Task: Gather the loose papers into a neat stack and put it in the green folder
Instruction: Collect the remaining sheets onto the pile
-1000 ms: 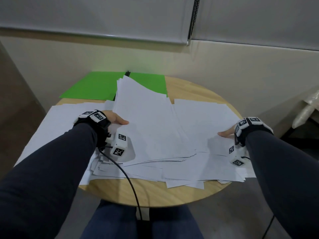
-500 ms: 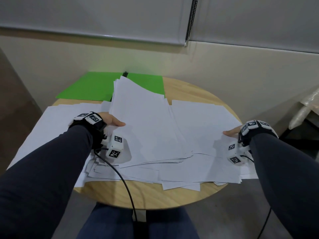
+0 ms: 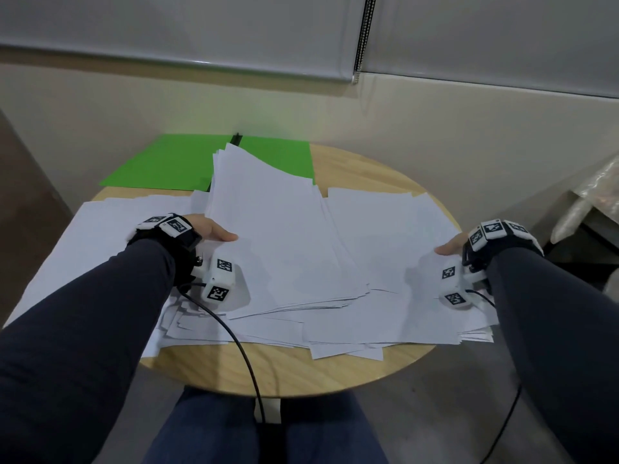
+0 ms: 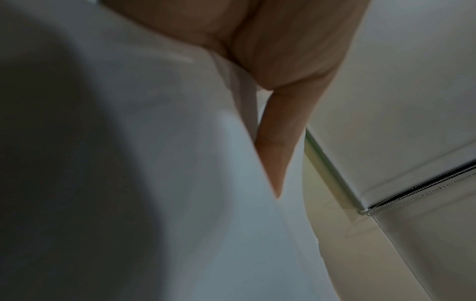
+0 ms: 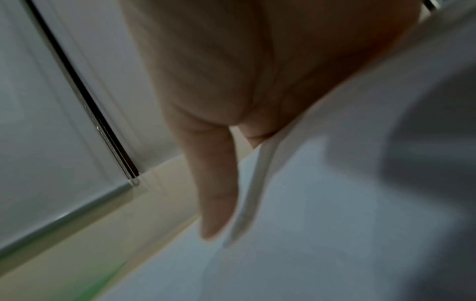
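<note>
Loose white papers (image 3: 284,242) lie spread over the round wooden table (image 3: 268,370), with a thicker slanted pile in the middle. The green folder (image 3: 160,165) lies open at the far left, partly under the pile's far corner. My left hand (image 3: 214,231) grips the pile's left edge, thumb on top and fingers hidden beneath. In the left wrist view the thumb (image 4: 278,142) lies along the sheets (image 4: 180,183). My right hand (image 3: 450,246) holds the right edge of the spread, its thumb (image 5: 216,183) over sheet edges (image 5: 335,203).
Sheets overhang the table's left and near edges. A wall with a lowered blind (image 3: 201,28) and its bead chain (image 3: 363,31) stands behind the table. A wrapped object (image 3: 589,202) sits off to the right. My knees (image 3: 268,437) are under the near edge.
Both hands keep their hold on the papers. My right hand has slid slightly outward to the right; the left has hardly moved.
</note>
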